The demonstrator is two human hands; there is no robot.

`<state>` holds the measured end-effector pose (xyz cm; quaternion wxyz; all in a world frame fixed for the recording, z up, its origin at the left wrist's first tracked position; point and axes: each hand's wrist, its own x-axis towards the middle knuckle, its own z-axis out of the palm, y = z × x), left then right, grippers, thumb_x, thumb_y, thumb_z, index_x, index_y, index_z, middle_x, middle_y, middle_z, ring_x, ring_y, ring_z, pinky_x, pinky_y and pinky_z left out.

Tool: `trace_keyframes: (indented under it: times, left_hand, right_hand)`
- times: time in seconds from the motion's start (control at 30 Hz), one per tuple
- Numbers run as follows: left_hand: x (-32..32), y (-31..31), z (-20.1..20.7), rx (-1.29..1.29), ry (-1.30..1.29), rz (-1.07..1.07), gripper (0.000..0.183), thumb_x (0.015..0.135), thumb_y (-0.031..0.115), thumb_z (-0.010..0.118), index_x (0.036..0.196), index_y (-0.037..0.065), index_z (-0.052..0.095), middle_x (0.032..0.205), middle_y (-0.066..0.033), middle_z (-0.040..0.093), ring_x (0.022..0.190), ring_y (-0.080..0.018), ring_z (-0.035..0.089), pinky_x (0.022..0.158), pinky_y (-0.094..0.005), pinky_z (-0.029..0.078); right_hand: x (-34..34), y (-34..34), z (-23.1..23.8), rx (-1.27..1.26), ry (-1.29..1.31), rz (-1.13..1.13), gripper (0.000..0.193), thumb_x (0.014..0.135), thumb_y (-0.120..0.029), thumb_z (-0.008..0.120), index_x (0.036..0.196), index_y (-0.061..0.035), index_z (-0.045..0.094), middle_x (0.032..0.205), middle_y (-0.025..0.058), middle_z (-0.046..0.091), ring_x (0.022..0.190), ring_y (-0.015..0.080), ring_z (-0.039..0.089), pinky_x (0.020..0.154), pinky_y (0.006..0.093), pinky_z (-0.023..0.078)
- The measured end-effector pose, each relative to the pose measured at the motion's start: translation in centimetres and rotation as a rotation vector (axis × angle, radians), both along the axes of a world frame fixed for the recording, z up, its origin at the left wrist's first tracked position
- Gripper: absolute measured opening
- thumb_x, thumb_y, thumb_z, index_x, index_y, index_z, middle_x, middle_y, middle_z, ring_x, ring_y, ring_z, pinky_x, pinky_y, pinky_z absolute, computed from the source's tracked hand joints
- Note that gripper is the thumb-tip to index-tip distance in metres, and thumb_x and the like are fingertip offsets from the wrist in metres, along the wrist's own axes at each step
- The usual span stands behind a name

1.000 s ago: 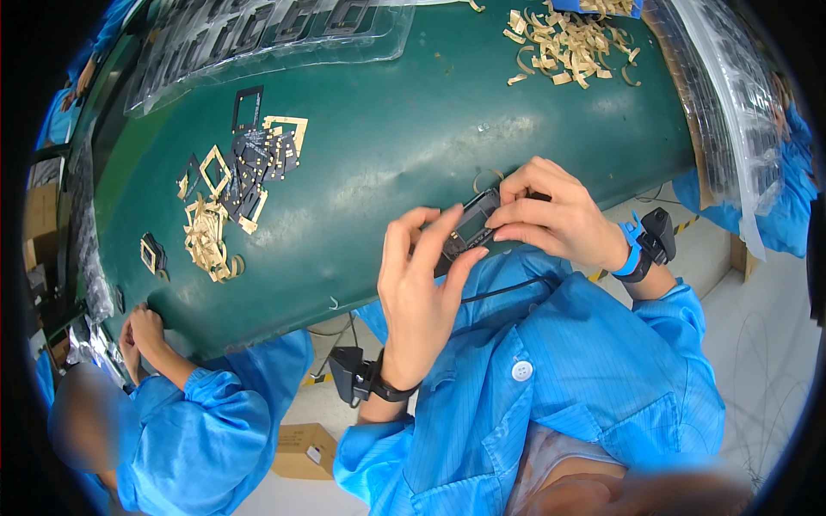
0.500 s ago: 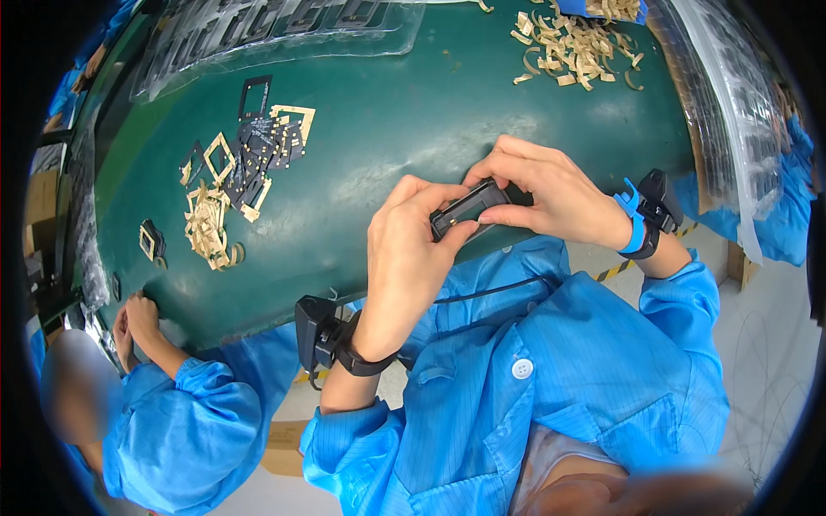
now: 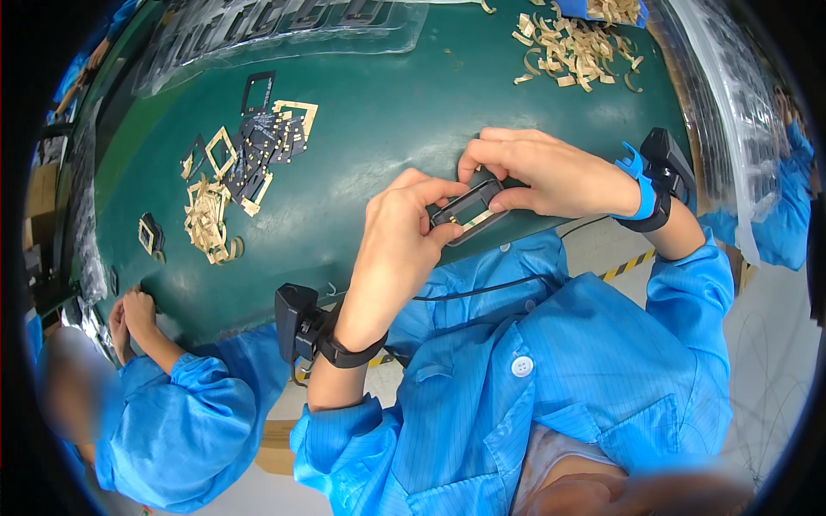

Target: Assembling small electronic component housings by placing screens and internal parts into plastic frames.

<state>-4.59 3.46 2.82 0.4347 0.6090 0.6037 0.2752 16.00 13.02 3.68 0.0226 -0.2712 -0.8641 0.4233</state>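
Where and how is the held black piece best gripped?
Probably by its two short ends: the left grip coming from the left, the right grip from the right. The black piece is long and slim, slanting up toward the right, so pinching the ends should steady it and leave its middle uncovered.

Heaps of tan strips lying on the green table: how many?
2: the left heap, beside the black cards, and the upper-right heap. More could be hidden.
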Motion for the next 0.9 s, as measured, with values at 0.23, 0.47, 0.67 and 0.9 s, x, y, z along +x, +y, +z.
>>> trace_keyframes:
  times: [0.23,0.47,0.67,0.9]
  left_hand:
    - [0.3,-1.7,-0.9,0.099,-0.098,0.174,0.043,0.07,-0.003,0.082,0.112,0.006,0.076,0.092,-0.0028,0.061,0.065,-0.0104,0.052,0.062,-0.0272,0.046]
    - [0.1,-4.5,-3.4,0.538,0.19,0.114,0.048,0.069,0.024,0.087,0.113,0.009,0.075,0.11,-0.0028,0.068,0.106,-0.0269,0.056,0.091,-0.0392,0.041]
    - [0.4,-4.2,-4.0,0.556,0.136,0.174,0.054,0.068,0.021,0.087,0.118,0.01,0.072,0.109,-0.0023,0.069,0.102,-0.0251,0.058,0.089,-0.0381,0.042]
    - [0.3,-4.2,-4.2,0.517,0.071,0.214,0.066,0.066,0.018,0.088,0.127,0.009,0.065,0.108,-0.0018,0.072,0.102,-0.0244,0.059,0.088,-0.0377,0.043]
  right_hand:
    - [0.2,-0.4,0.7,-0.044,0.055,-0.048,0.045,0.079,-0.001,0.076,0.119,-0.0116,0.058,0.089,0.0063,0.048,0.082,0.0261,0.052,0.074,0.0393,0.043]
    - [0.6,-1.2,-0.4,0.172,0.136,-0.048,0.026,0.078,-0.013,0.081,0.099,-0.0109,0.066,0.094,0.0048,0.049,0.088,0.0233,0.05,0.077,0.0368,0.041]
    - [-1.1,-1.9,0.4,0.488,0.114,0.13,0.012,0.084,-0.019,0.076,0.093,-0.0167,0.068,0.092,0.0007,0.05,0.088,0.0185,0.052,0.078,0.0349,0.033]
    - [-2.6,-2.1,0.1,0.523,0.114,0.308,0.009,0.083,-0.015,0.07,0.089,-0.0147,0.063,0.09,0.0001,0.052,0.084,0.0172,0.051,0.074,0.0332,0.033]
